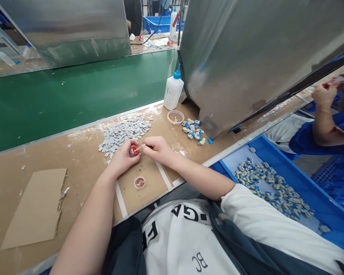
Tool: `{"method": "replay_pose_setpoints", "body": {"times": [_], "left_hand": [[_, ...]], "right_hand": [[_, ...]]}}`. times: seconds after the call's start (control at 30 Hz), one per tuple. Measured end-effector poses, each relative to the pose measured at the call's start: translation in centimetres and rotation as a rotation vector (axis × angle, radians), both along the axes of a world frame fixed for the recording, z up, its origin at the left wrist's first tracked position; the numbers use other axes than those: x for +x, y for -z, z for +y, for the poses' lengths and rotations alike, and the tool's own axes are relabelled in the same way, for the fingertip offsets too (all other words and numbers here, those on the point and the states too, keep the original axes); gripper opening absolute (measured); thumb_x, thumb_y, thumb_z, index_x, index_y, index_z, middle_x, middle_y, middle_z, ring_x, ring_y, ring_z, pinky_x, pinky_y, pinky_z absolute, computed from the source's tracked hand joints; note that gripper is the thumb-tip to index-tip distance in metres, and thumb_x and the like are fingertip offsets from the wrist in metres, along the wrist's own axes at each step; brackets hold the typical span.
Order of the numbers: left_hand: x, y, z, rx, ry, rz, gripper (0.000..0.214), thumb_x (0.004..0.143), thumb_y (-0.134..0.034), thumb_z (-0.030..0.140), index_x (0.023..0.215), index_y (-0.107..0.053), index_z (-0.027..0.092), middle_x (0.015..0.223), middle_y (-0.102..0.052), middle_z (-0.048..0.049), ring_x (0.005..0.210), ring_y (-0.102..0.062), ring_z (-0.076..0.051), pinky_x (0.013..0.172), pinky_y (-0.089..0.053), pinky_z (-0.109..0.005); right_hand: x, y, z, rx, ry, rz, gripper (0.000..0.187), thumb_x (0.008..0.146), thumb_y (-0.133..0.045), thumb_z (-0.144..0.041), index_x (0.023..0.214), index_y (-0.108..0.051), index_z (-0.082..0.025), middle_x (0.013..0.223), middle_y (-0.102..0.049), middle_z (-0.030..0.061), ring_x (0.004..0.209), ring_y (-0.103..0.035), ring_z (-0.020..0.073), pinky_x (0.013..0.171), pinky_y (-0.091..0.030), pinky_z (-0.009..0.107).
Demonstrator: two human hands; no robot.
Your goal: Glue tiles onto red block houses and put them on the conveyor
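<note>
My left hand (124,157) is closed around a small red piece with a grey part (133,150), above the brown table covering. In a pinch, my right hand (158,150) holds a thin pale stick (139,149), its tip at the red piece. Just below the hands stands a small round cup (139,182) with reddish-brown content. Dark specks lie on the table between cup and hands. Behind my left hand spreads a pile of small flat grey pieces (123,131). Farther right is a cluster of small blue, yellow and white blocks (193,130).
A white bottle with a blue nozzle (173,89) stands beside a tape ring (176,117). Torn cardboard (34,208) lies left. A blue bin (286,172) with many small blocks is at my right. Metal panels (246,57) rise behind; another person's hand (323,93) shows far right.
</note>
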State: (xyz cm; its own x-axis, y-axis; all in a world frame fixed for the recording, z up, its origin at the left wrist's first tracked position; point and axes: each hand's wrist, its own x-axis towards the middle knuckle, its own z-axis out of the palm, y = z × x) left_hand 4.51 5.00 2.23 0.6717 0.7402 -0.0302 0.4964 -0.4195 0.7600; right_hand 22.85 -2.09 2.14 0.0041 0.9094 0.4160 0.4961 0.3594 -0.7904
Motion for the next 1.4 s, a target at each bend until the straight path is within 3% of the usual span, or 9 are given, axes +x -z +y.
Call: {"method": "replay_pose_setpoints", "body": {"times": [0.17,0.83,0.9,0.97,1.1,1.2,1.3,1.37,1.4], "left_hand": [[0.0,0.1,0.0,-0.012,-0.003,0.012,0.034,0.077,-0.064,0.036,0.108,-0.055,0.024,0.094,-0.063,0.0022,0.080,-0.059,-0.018,0.075,-0.045,-0.030],[0.1,-0.3,0.0,-0.040,-0.004,-0.009,0.035,0.077,-0.063,0.037,0.108,-0.055,0.023,0.101,-0.064,-0.0002,0.087,-0.061,-0.020,0.081,-0.047,-0.032],[0.0,-0.1,0.1,-0.064,-0.012,-0.038,0.036,0.077,-0.065,0.039,0.108,-0.055,0.023,0.101,-0.064,-0.0006,0.087,-0.061,-0.020,0.082,-0.048,-0.032],[-0.1,0.1,0.3,-0.106,-0.023,-0.087,0.040,0.077,-0.068,0.040,0.110,-0.054,0.022,0.101,-0.064,-0.0007,0.088,-0.062,-0.020,0.083,-0.049,-0.032],[-0.4,0.4,0.7,-0.141,-0.069,-0.141,0.048,0.077,-0.072,0.041,0.118,-0.053,0.024,0.106,-0.064,-0.0004,0.089,-0.063,-0.019,0.086,-0.051,-0.032],[-0.5,0.6,1.0,-0.142,-0.135,-0.154,0.053,0.076,-0.074,0.043,0.121,-0.053,0.024,0.109,-0.065,-0.0018,0.091,-0.064,-0.020,0.087,-0.052,-0.034],[-0.4,0.8,1.2,-0.207,-0.175,-0.210,0.062,0.076,-0.075,0.049,0.127,-0.052,0.023,0.116,-0.068,-0.0051,0.095,-0.067,-0.022,0.086,-0.055,-0.035],[-0.4,0.8,1.3,-0.236,-0.175,-0.248,0.066,0.076,-0.077,0.052,0.132,-0.052,0.024,0.123,-0.069,-0.0066,0.099,-0.068,-0.023,0.088,-0.056,-0.035],[-0.4,0.8,1.3,-0.237,-0.177,-0.255,0.067,0.077,-0.077,0.053,0.133,-0.053,0.025,0.125,-0.069,-0.0067,0.100,-0.069,-0.023,0.089,-0.056,-0.035]], "right_hand": [[0.5,0.0,0.2,-0.021,0.066,0.004,0.036,0.090,-0.048,-0.031,0.062,-0.027,-0.022,0.059,-0.031,-0.0059,0.059,-0.032,0.0099,0.060,-0.023,0.027],[0.5,-0.3,-0.3,-0.044,-0.006,-0.022,0.035,0.089,-0.046,-0.029,0.061,-0.025,-0.023,0.059,-0.026,-0.0058,0.057,-0.031,0.0100,0.059,-0.023,0.027],[0.6,-0.7,-1.0,-0.026,-0.081,-0.021,0.036,0.092,-0.045,-0.030,0.062,-0.027,-0.023,0.059,-0.030,-0.0055,0.057,-0.033,0.0103,0.060,-0.026,0.026],[0.6,-1.0,-2.2,-0.024,-0.242,-0.061,0.035,0.094,-0.046,-0.029,0.062,-0.032,-0.022,0.059,-0.035,-0.0049,0.057,-0.037,0.0106,0.061,-0.028,0.026],[-0.2,-0.8,-4.7,-0.111,-0.433,-0.346,0.034,0.096,-0.052,-0.027,0.063,-0.044,-0.020,0.060,-0.051,-0.0021,0.057,-0.042,0.0117,0.058,-0.024,0.027],[-0.7,-0.8,-5.9,-0.162,-0.413,-0.624,0.037,0.101,-0.056,-0.038,0.069,-0.057,-0.019,0.066,-0.063,0.0012,0.056,-0.045,0.0126,0.057,-0.018,0.029],[0.9,-1.5,-6.0,-0.176,-0.366,-0.796,0.050,0.101,-0.056,-0.061,0.077,-0.065,-0.018,0.072,-0.068,0.0041,0.058,-0.051,0.0138,0.056,-0.018,0.030],[3.7,-2.2,-5.7,-0.201,-0.227,-0.825,0.049,0.102,-0.055,-0.062,0.084,-0.069,-0.018,0.080,-0.071,0.0059,0.066,-0.059,0.0159,0.058,-0.023,0.030],[5.6,-2.5,-5.4,-0.221,-0.092,-0.824,0.043,0.105,-0.054,-0.056,0.091,-0.071,-0.019,0.087,-0.073,0.0069,0.074,-0.062,0.0173,0.060,-0.027,0.030]]}}
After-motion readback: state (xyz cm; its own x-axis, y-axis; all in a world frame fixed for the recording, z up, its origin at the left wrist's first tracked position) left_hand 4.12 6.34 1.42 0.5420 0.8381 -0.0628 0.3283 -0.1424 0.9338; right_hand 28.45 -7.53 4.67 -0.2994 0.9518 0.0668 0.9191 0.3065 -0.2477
